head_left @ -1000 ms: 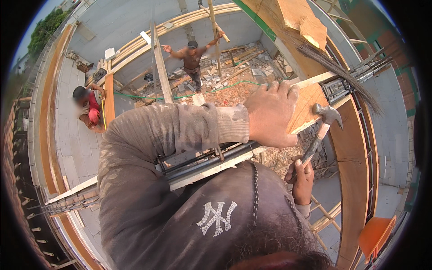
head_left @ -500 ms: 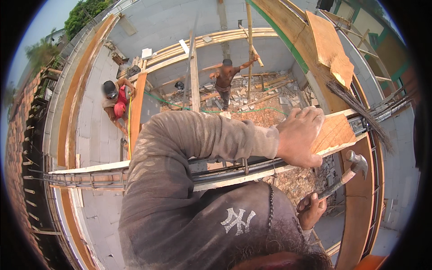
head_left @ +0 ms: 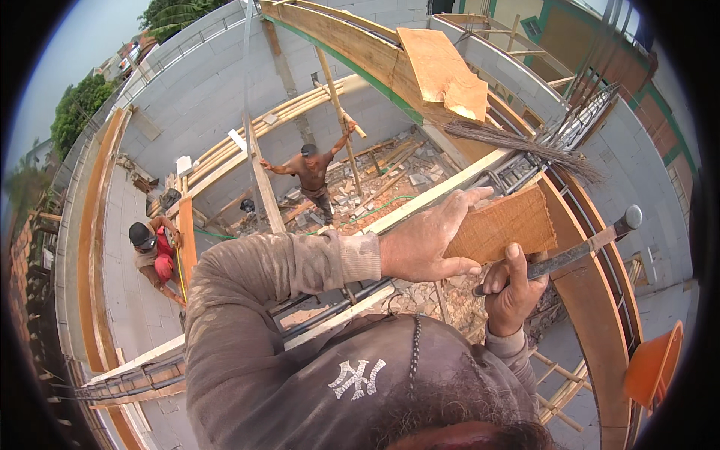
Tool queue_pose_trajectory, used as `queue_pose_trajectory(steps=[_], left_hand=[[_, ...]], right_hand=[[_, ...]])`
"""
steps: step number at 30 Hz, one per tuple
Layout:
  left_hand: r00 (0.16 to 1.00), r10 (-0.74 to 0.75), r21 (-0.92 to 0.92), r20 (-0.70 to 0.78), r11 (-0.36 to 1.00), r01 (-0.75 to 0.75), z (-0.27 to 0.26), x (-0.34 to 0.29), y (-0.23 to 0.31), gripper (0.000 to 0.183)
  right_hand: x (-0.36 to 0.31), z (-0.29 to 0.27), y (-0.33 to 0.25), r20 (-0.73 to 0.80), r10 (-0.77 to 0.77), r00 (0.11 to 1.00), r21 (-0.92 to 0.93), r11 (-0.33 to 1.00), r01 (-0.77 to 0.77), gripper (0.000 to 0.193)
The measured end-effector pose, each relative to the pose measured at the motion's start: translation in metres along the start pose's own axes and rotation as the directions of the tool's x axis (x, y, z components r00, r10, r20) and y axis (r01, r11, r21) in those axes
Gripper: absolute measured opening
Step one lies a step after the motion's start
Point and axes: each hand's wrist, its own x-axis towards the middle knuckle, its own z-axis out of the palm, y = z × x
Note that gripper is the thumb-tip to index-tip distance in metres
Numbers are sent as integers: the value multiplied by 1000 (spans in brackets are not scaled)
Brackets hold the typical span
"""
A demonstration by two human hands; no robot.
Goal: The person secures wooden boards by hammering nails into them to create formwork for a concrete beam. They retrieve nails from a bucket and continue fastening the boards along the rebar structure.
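Left hand [head_left: 424, 236], thumb and fingers spread, at the left end of the board [head_left: 506, 229], whether pinching I cannot tell; the board is near the right end of the form [head_left: 439, 192]; right hand [head_left: 515, 291] wrapped around the hammer [head_left: 570, 253]

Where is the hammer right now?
In the head view, the hammer is right of centre, in the person's right hand, beside the wooden block.

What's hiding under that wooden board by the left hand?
Past the upper edge of the wooden board, steel rebar shows; rubble shows past the lower edge. Directly under the wooden board, it and the left hand cover everything, so I can't tell what's there.
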Motion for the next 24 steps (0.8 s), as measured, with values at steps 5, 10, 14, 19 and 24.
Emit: queue_pose_trajectory(steps=[5,10,14,19,24], left_hand=[[995,-101,-147,-16,984,98,-5,5,-5,60],[966,-188,-331,-175,936,122,2,-1,-14,48],[949,-212,-491,-232,868,74,3,5,-8,41],[939,-269,-539,-216,834,114,-1,5,-8,39],[920,-266,-408,-287,903,134,-10,3,-6,41]], right_hand=[[18,16,-22,26,25,999,-24,999,-24,29],[32,26,-35,111,92,990,-93,992,-82,37],[32,21,-37,70,-23,997,-108,994,31,50],[12,-5,-21,61,-105,993,-158,981,114,46],[-12,-39,0,-65,-14,998,-159,987,4,23]])
